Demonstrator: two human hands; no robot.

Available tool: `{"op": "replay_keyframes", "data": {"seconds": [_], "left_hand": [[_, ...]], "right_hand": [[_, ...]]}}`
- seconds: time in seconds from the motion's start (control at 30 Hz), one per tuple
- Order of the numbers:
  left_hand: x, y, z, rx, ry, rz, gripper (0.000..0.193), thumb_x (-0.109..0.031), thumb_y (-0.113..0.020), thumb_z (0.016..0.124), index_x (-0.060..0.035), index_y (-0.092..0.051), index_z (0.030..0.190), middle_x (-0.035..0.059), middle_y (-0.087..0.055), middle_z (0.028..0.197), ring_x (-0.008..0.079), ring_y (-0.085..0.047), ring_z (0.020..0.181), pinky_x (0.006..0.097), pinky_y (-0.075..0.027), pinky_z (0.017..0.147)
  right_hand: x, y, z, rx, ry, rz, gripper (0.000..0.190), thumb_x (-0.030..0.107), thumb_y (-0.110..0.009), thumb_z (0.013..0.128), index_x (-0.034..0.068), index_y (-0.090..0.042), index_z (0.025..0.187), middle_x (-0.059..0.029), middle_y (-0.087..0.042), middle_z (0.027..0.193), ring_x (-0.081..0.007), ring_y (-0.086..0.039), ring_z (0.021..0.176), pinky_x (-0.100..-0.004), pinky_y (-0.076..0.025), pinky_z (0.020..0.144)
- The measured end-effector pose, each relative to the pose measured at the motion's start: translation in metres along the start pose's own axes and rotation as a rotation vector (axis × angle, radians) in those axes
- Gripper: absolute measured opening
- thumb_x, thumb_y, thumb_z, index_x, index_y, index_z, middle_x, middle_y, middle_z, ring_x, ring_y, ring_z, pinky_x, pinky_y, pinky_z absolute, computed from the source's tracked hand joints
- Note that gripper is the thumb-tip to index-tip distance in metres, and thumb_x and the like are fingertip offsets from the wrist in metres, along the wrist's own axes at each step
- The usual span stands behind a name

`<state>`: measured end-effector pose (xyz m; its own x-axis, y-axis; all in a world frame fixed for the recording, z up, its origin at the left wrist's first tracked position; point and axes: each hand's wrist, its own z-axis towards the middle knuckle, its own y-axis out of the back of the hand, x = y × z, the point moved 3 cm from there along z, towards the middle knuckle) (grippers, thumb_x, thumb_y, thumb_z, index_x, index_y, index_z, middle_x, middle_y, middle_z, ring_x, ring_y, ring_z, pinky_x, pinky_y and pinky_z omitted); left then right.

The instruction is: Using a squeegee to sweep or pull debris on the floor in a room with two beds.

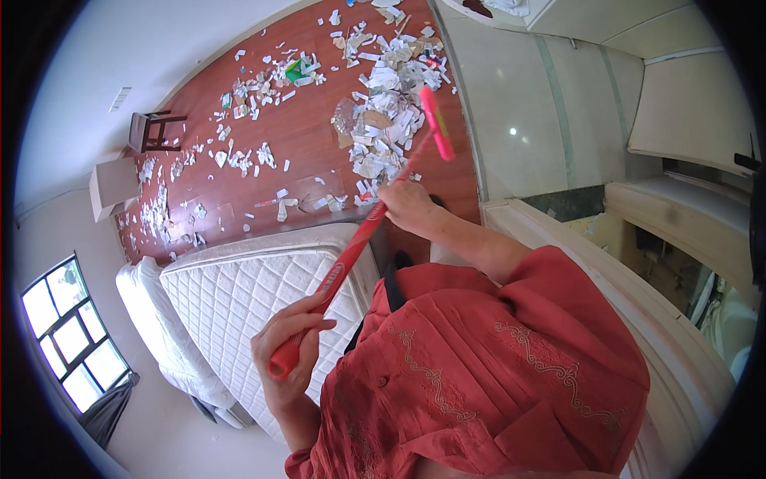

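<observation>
A long red pole (353, 242) runs diagonally up to a bright pink, narrow head (437, 124), like that of a broom; its underside is hidden. My left hand (290, 347) is wrapped around the pole near its capped end, in front of the mattress. Farther along, my right hand (408, 206) grips the same pole at mid-length. The pink head is over or beside a big pile of white paper scraps and litter (389, 114) on the reddish wooden floor (311, 129); whether it touches the floor I cannot tell.
Smaller litter heaps (242, 158) and a green item (297, 70) lie across the floor. A bare quilted mattress (257, 293) stands at the left, with a white quilt (161, 323) at its far edge. Beyond are a dark stool (143, 132) and a pale box-like cabinet (114, 185). Pale tiles (520, 102) adjoin the wood.
</observation>
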<state>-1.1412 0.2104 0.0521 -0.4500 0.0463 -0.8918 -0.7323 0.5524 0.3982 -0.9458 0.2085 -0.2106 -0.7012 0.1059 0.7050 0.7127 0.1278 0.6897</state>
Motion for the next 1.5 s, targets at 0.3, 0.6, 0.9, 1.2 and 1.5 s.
{"op": "replay_keyframes", "data": {"seconds": [0.3,0.6,0.9,1.2,1.5], "left_hand": [[0.031,-0.019,0.013,0.016,0.154,-0.159,0.016,0.015,-0.055,0.082,0.0087,-0.064,0.094,0.0207,-0.067,0.110,0.0218,-0.071,0.086,0.0301,-0.058,0.075],[-0.009,0.004,-0.017,-0.008,-0.269,0.165,0.012,0.000,-0.061,0.080,0.0038,-0.065,0.091,0.0225,-0.069,0.101,0.0251,-0.072,0.071,0.0315,-0.057,0.067],[0.008,0.015,-0.052,-0.060,-0.223,0.097,0.016,0.003,-0.067,0.077,0.0031,-0.067,0.093,0.0196,-0.070,0.100,0.0244,-0.071,0.078,0.0303,-0.057,0.070],[0.049,0.026,-0.038,0.049,-0.218,-0.105,0.018,-0.002,-0.072,0.080,0.0005,-0.068,0.097,0.0143,-0.072,0.102,0.0232,-0.070,0.089,0.0311,-0.055,0.078],[0.070,-0.017,0.059,0.260,-0.181,-0.259,0.019,0.000,-0.065,0.088,0.0026,-0.064,0.107,0.0126,-0.068,0.112,0.0168,-0.067,0.092,0.0305,-0.055,0.081]], "right_hand": [[-0.026,-0.068,-0.003,0.200,0.004,-0.053,0.011,0.010,-0.063,0.079,0.001,-0.069,0.081,-0.0226,-0.069,0.083,-0.0366,-0.070,0.082,-0.0443,-0.056,0.071],[0.037,-0.020,0.027,0.107,0.073,-0.005,0.012,0.012,-0.063,0.081,0.001,-0.069,0.081,-0.0219,-0.068,0.077,-0.0376,-0.070,0.077,-0.0457,-0.056,0.068],[0.044,-0.020,-0.001,-0.011,0.060,-0.092,0.010,0.013,-0.065,0.078,0.003,-0.065,0.078,-0.0192,-0.067,0.075,-0.0371,-0.069,0.076,-0.0469,-0.055,0.066],[0.017,-0.012,-0.039,-0.011,-0.109,-0.224,0.011,0.015,-0.067,0.078,0.005,-0.068,0.083,-0.0184,-0.068,0.081,-0.0363,-0.068,0.082,-0.0484,-0.054,0.071],[-0.081,0.011,-0.019,-0.112,-0.190,-0.300,0.007,0.013,-0.067,0.076,0.007,-0.064,0.078,-0.0167,-0.067,0.077,-0.0369,-0.067,0.079,-0.0491,-0.052,0.071]]}}
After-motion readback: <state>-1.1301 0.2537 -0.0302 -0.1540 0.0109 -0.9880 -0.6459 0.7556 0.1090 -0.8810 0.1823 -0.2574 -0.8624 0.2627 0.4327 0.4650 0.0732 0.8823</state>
